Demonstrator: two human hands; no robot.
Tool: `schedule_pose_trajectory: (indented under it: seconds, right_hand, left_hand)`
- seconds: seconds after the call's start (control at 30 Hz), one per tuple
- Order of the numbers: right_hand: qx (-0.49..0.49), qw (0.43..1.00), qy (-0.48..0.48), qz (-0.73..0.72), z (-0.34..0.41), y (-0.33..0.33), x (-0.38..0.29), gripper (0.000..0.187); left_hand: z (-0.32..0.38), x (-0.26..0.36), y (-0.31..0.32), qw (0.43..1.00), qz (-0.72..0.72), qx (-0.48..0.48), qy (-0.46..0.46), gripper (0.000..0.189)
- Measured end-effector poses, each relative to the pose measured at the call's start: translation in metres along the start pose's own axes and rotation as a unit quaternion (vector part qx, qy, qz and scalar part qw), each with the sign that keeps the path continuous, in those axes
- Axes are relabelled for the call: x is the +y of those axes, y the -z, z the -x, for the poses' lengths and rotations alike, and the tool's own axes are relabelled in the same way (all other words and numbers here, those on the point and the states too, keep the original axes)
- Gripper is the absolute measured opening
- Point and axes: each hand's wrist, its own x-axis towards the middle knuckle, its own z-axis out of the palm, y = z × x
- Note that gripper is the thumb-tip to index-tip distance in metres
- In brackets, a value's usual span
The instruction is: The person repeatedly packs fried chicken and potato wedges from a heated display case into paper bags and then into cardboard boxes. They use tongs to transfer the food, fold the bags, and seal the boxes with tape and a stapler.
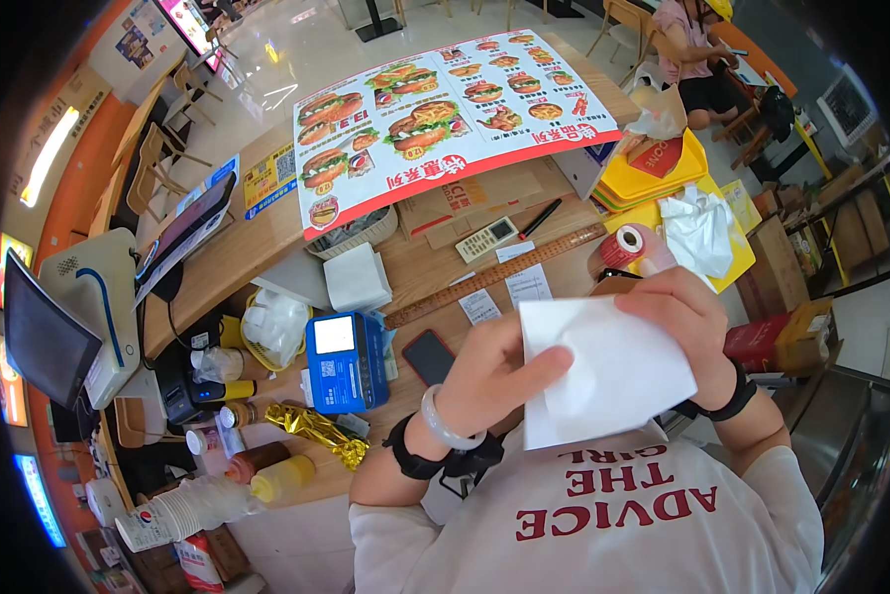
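Observation:
A white paper sheet or flat paper bag [608, 371] is held up close to my chest, between both hands. My left hand [500, 367], with a pale bangle and a black strap on its wrist, grips one side with the thumb on the front face. Around the other upper corner curls my right hand [682, 327], which has a black band on the wrist. Which hand is which I take from their crossing view; behind the paper, some fingertips are hidden. Beyond it on the wooden counter [415, 267] lie a long patterned strip [497, 275], printed slips [526, 284] and a dark phone [428, 358].
A blue payment device [347, 364], white napkins [357, 278], sauce bottles [285, 477] and stacked paper cups [185, 512] stand on the left. A menu board [445, 119] covers the raised counter. Yellow trays [660, 178] are at the right. A seated person [693, 52] is farther off.

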Motion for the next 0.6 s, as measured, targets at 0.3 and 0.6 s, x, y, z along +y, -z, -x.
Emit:
schedule_pose_trajectory:
  seconds: [0.3, 0.6]
  right_hand:
    - [0.04, 0.998, -0.023, -0.04, -0.006, -0.003, 0.011, 0.023]
    - [0.02, 0.997, 0.026, -0.076, 0.005, 0.002, 0.018, 0.03]
  left_hand:
    - [-0.021, 0.006, -0.001, 0.995, -0.068, 0.071, -0.012, 0.035]
    - [-0.013, 0.002, -0.005, 0.992, -0.075, 0.097, 0.035, 0.007]
